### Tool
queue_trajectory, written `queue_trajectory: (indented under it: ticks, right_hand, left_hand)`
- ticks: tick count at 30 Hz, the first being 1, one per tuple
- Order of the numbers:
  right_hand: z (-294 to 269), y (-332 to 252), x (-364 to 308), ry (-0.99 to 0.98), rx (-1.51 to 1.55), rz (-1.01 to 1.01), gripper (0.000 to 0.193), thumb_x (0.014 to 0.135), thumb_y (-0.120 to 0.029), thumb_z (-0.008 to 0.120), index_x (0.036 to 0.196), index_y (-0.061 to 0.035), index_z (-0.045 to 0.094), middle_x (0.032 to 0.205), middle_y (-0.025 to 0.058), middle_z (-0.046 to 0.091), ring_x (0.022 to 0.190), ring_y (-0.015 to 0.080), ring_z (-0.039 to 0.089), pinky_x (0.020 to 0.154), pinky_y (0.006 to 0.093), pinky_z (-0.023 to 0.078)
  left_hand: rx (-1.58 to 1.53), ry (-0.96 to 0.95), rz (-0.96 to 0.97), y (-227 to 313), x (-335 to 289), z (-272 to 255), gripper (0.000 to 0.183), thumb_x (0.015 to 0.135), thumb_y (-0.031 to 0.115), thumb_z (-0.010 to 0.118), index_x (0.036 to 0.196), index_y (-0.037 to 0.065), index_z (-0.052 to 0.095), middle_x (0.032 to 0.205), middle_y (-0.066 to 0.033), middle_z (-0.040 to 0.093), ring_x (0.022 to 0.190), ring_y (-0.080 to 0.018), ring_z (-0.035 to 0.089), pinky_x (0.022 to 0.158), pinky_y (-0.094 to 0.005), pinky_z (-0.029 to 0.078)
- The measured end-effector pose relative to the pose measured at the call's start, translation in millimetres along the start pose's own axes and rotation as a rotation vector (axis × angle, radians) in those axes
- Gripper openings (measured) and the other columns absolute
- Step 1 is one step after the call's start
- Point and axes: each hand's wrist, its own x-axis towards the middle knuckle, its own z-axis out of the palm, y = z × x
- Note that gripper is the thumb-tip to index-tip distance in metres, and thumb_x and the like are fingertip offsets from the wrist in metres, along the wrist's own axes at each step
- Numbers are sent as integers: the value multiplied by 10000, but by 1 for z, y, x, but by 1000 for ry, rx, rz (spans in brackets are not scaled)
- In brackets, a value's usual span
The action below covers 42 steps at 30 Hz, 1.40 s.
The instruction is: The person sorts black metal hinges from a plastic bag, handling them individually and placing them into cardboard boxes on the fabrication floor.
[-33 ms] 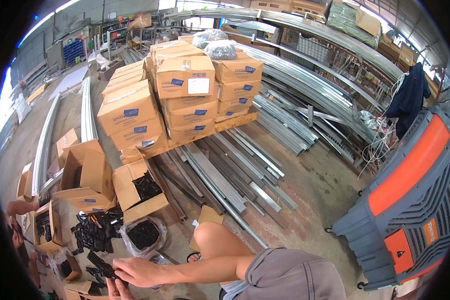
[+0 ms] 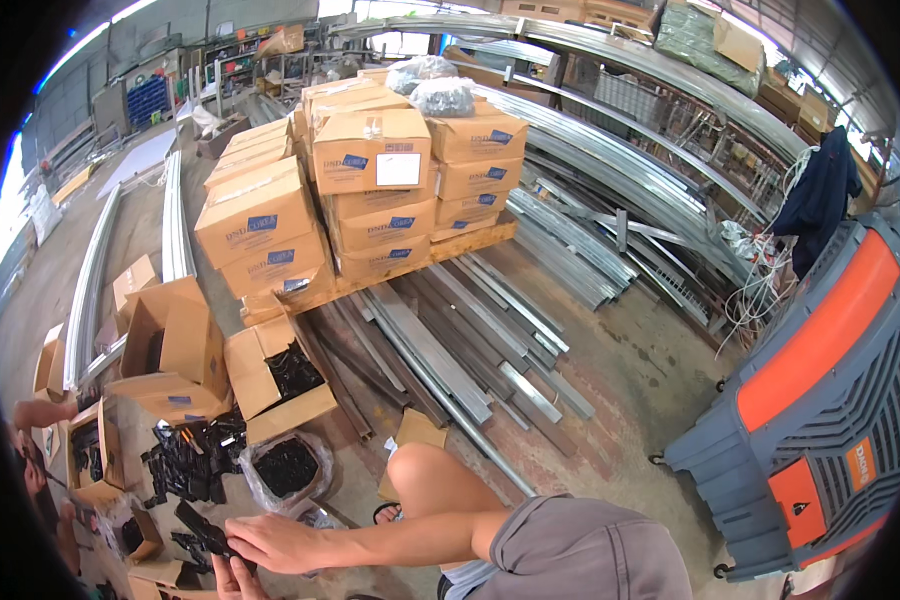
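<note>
Near the lower left, my right hand (image 2: 272, 541) is closed on a dark black part (image 2: 200, 527), long and angular, perhaps plastic; its exact kind I cannot make out. Just below, the fingers of my left hand (image 2: 236, 582) grip the same part from underneath, and the lower picture edge cuts that hand off. Beyond them lies a loose heap of similar black parts (image 2: 192, 462) on the floor. Beside the heap, a clear plastic bag (image 2: 322, 482) holds small black pieces. An open carton (image 2: 255, 375) with more black parts stands behind the bag.
At the left edge, another person's hands (image 2: 32, 470) are beside an open carton (image 2: 110, 480). Sealed cartons (image 2: 370, 150) are stacked on a wooden pallet (image 2: 440, 255). Metal profiles (image 2: 450, 350) lie across the floor. A grey and orange machine (image 2: 810, 390) stands at right.
</note>
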Motion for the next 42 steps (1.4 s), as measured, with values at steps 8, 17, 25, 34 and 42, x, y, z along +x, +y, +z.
queue_trajectory:
  ticks: [8,17,25,34,42]
  right_hand:
    - [-13,-7,-7,29,-148,304,249,996,-175,498,944,5,662,861,251,667,802,387,678,665,446,513]
    - [-50,-35,-24,-36,112,414,356,1071,-209,438,801,-12,559,639,22,530,579,83,511,536,251,414]
    - [-106,-15,-41,-23,-81,414,337,1070,-197,436,823,-2,558,686,29,544,619,92,517,565,254,416]
    - [-132,28,-50,-110,-394,511,328,1062,-204,479,807,-11,549,692,16,545,623,86,529,575,255,431]
    - [-130,33,-42,-111,-465,548,316,1050,-200,505,827,8,589,706,27,592,634,90,563,579,247,444]
  left_hand:
    - [-86,52,-122,-1,15,-12,588,948,133,677,1451,-63,444,1317,-100,622,1157,-147,594,1043,-303,438]
    - [546,512,90,7,-48,-170,528,868,98,741,1370,38,586,1147,-89,734,944,-184,706,865,-292,537]
    - [1183,638,-438,-97,-117,-322,517,806,146,741,1310,90,645,1120,-212,706,1038,-348,688,915,-401,528]
    - [1344,479,-603,-144,-100,-385,427,827,76,709,1245,157,696,1047,-184,721,994,-353,688,863,-452,551]
    - [1409,333,-608,-184,-73,-401,535,780,0,705,1299,118,645,1298,-176,631,1316,-353,515,1111,-437,424]
